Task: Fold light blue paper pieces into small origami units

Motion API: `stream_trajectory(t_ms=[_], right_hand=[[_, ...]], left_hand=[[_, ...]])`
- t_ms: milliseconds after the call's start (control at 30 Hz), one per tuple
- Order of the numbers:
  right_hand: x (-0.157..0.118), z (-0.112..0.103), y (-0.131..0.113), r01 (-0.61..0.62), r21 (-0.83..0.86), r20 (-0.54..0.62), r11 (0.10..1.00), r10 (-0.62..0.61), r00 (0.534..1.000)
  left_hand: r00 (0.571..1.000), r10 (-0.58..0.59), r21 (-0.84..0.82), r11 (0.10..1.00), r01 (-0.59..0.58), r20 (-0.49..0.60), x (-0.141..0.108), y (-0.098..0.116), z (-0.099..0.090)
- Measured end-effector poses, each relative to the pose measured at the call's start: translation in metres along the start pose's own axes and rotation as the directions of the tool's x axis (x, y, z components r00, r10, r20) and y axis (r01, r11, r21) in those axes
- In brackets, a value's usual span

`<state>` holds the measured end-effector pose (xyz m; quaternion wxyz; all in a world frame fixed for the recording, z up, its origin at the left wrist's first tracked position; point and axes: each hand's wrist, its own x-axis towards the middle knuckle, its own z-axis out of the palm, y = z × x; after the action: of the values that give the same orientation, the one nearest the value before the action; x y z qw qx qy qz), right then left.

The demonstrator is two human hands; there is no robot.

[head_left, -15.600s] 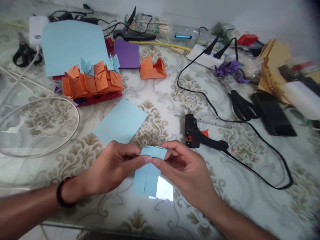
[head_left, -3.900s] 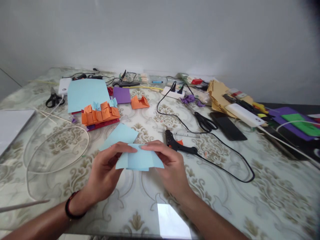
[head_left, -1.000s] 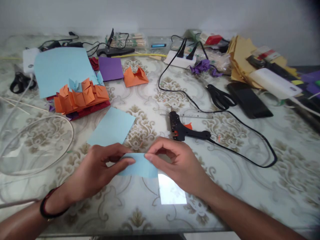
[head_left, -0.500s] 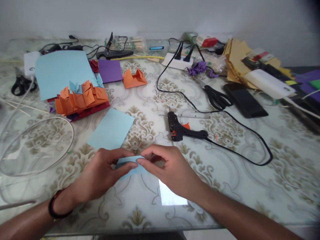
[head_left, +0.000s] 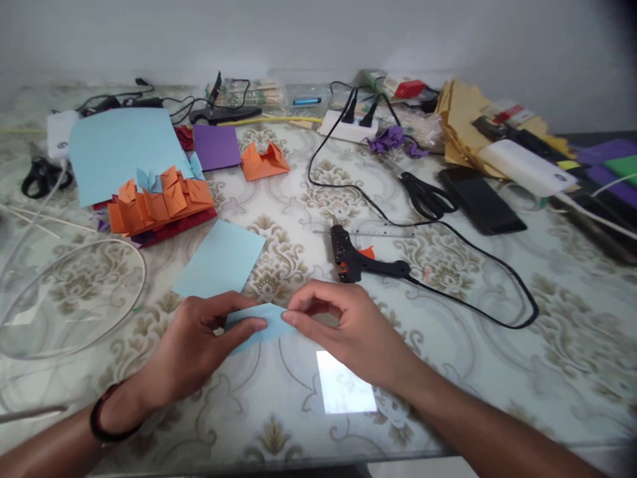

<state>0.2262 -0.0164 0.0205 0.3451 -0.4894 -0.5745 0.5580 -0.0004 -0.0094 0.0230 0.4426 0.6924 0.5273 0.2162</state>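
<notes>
A folded light blue paper (head_left: 269,322) is held low over the near middle of the table. My left hand (head_left: 209,345) pinches its left part, thumb on top. At its right corner, my right hand (head_left: 338,325) grips the paper between thumb and index finger. Just beyond the left hand lies a flat light blue sheet (head_left: 223,255). A black glue gun (head_left: 363,259) rests on its side past my right hand.
Orange folded papers (head_left: 162,202) and a large blue sheet (head_left: 124,149) lie at the left, near a white cable loop. Behind are a purple square (head_left: 215,146) and a power strip (head_left: 348,125). Scissors (head_left: 428,196) and a phone (head_left: 482,200) lie right.
The right hand has shifted slightly right along the blue paper, and more of the paper's face shows between my hands. The whole view has shifted a little.
</notes>
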Motion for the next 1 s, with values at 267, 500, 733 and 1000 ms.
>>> stream_trajectory(t_ms=[267, 500, 733, 1000], right_hand=[[-0.0017, 0.0085, 0.0016, -0.109, 0.135, 0.092, 0.985, 0.097, 0.991], [-0.0011, 0.0072, 0.0066, -0.177, 0.214, 0.119, 0.961, 0.154, 0.981], [-0.0012, 0.004, 0.0062, -0.112, 0.159, 0.022, 0.981, 0.11, 0.994], [-0.0014, 0.0019, 0.0031, -0.078, 0.069, 0.11, 0.995, 0.07, 0.991]], left_hand=[[0.964, -0.031, -0.078, 0.996, 0.053, 0.265, -0.002, -0.001, 0.0036], [0.976, -0.057, -0.063, 0.995, 0.071, 0.211, 0.0001, 0.001, 0.0013], [0.968, -0.13, -0.089, 0.984, 0.152, 0.215, 0.0018, -0.0033, -0.0004], [0.978, -0.024, -0.056, 0.998, 0.037, 0.205, 0.001, -0.002, -0.0025]])
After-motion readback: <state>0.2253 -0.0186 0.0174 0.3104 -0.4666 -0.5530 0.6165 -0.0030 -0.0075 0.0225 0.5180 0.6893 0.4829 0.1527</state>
